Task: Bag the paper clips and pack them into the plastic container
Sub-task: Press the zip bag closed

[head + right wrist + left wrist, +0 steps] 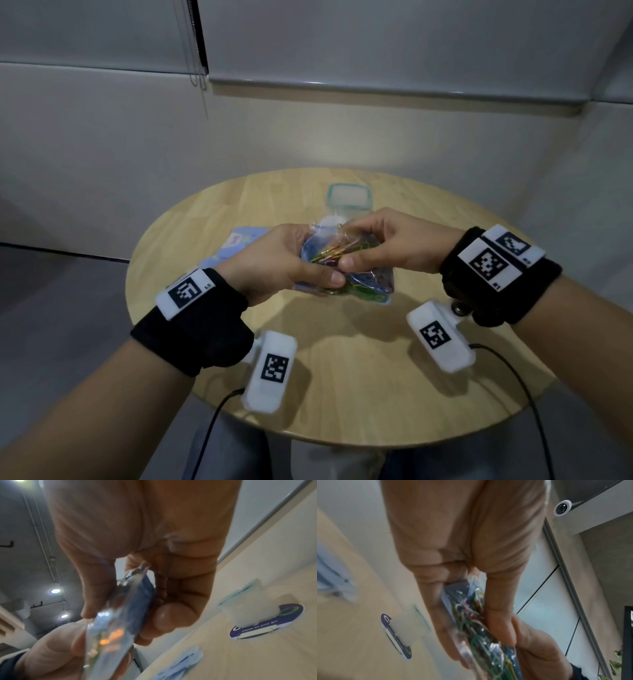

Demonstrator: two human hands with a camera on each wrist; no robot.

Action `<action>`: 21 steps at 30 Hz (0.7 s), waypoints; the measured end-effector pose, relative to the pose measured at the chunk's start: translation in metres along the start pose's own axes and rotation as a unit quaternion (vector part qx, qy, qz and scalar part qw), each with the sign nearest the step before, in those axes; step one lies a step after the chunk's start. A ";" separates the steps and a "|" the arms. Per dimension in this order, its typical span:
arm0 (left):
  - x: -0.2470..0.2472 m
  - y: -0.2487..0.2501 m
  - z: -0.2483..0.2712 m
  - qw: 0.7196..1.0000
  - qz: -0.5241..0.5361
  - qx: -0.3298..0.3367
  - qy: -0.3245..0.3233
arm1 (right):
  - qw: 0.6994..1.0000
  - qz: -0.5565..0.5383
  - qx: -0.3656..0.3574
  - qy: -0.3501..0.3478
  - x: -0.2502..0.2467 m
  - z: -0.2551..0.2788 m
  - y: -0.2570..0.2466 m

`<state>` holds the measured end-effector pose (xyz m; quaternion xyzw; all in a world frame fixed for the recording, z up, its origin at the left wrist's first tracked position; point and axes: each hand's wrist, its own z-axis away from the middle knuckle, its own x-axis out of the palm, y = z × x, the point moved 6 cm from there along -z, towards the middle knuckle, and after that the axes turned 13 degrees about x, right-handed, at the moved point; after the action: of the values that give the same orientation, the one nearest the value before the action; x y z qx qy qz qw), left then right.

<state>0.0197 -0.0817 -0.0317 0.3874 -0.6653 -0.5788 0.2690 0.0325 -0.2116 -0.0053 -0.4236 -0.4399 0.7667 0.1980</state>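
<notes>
Both hands hold a clear bag (pixel 346 270) of coloured paper clips (pixel 329 255) between them above the table (pixel 359 394): the left hand (pixel 277 260) grips its near side, the right hand (pixel 387 245) pinches its top. The plastic container (pixel 349 197) stands just beyond the hands

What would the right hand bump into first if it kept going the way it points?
Probably the left hand. The right hand points left, and both hands pinch the same bag of paper clips; depth is unclear.
</notes>
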 end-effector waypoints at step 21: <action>0.003 0.007 -0.007 0.990 0.126 0.048 0.049 | 0.974 -0.047 -0.086 0.202 -0.036 0.018 -0.005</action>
<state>0.0218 -0.0881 -0.0239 0.3409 -0.7220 -0.4878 0.3530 0.0375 -0.2427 0.0212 -0.5641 -0.4744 0.6142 0.2819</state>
